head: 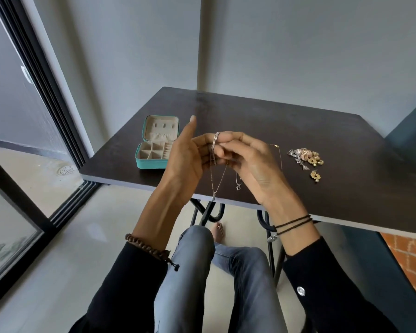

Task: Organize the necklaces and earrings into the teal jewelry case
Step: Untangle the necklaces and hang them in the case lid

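The teal jewelry case (151, 163) lies open on the dark table's left side, its beige compartments showing. Above the table's near edge, my left hand (185, 159) and my right hand (252, 164) meet and hold thin silver necklaces (215, 174). The chains are looped over my fingers and hang down in front of the table edge. One more chain with a small heart pendant (237, 187) dangles from my right hand. A pile of gold and silver earrings (306, 158) lies to the right, with a single gold earring (314, 176) just in front of it.
The dark table (298, 131) stands against a grey wall. A fine gold chain (277, 152) lies between my right hand and the earrings. My legs are under the table's near edge. A glass sliding door is on the left.
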